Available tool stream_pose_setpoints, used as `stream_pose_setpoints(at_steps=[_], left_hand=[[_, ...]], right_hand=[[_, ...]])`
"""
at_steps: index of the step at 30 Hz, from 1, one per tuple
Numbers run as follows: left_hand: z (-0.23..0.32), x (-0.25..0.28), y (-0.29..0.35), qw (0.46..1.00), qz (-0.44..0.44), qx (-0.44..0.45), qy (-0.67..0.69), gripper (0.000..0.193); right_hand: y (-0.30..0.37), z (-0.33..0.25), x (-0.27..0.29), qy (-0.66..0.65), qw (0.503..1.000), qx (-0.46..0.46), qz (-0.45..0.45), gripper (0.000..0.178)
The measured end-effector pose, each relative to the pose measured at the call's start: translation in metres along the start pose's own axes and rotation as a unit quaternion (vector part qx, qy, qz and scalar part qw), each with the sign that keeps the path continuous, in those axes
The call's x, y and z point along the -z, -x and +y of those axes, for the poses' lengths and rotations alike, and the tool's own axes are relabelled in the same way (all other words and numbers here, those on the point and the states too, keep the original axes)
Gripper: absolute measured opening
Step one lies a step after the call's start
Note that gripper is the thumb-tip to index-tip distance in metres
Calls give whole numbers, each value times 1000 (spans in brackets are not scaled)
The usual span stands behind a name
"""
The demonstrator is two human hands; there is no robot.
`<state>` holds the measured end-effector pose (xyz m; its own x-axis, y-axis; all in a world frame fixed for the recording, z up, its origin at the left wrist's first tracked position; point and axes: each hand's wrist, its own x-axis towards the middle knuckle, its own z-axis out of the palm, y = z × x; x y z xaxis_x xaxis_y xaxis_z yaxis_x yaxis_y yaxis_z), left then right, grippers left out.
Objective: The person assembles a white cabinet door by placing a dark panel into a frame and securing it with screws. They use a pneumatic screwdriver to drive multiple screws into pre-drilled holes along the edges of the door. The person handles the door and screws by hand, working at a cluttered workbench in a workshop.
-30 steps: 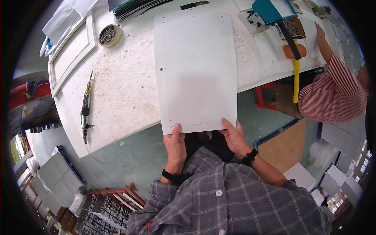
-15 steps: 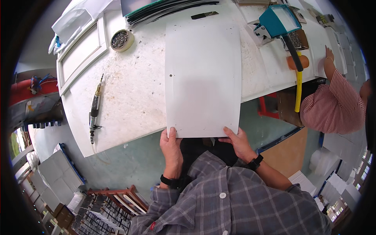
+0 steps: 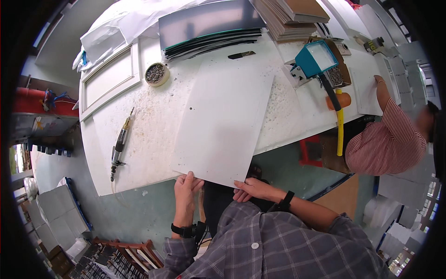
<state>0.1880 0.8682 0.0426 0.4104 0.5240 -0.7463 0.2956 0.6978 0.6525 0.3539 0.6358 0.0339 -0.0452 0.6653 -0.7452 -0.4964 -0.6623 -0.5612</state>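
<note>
A white rectangular panel (image 3: 223, 121) with small holes lies on the white worktable, its near end jutting past the front edge. My left hand (image 3: 186, 191) grips the near left corner, thumb on top and fingers beneath. At the near right corner, my right hand (image 3: 253, 189) holds the panel the same way. The panel sits askew, its far end leaning to the right. One dark hole shows near its left edge. To the left of it lies a slim power screwdriver (image 3: 120, 145) with a thin hose.
A round tub of screws (image 3: 157, 74), a white frame (image 3: 110, 79) and stacked dark panels (image 3: 211, 28) stand at the back. Rightward are a teal tool (image 3: 317, 60) with a black handle and a mallet (image 3: 340, 121) with a yellow handle. A person in a striped top (image 3: 388, 139) works at the right.
The panel has turned clockwise and come nearer to me, from straight to skewed. Both hands have moved lower and left with it, still gripping its near corners. The whole view has shifted somewhat.
</note>
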Motion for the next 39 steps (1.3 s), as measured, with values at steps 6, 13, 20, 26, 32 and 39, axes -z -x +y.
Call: stream_pose_setpoints(at_steps=[6,13,20,26,32,39], left_hand=[[-7,-8,13,998,19,-31,42,33],[18,35,-2,980,150,-129,-26,29],[46,56,-38,974,147,-169,-45,34],[65,44,-25,976,97,-172,-91,40],[92,21,20,881,141,-250,-376,56],[110,-14,-31,719,37,-379,-581,81]], right_hand=[[-17,-44,-21,193,977,-34,-88,60],[-2,-124,-5,309,882,322,150,22],[-60,-187,28,555,662,406,298,49],[-124,-235,15,658,600,352,289,67],[-157,-248,18,701,577,311,283,76],[-148,-279,-9,746,589,203,234,103]])
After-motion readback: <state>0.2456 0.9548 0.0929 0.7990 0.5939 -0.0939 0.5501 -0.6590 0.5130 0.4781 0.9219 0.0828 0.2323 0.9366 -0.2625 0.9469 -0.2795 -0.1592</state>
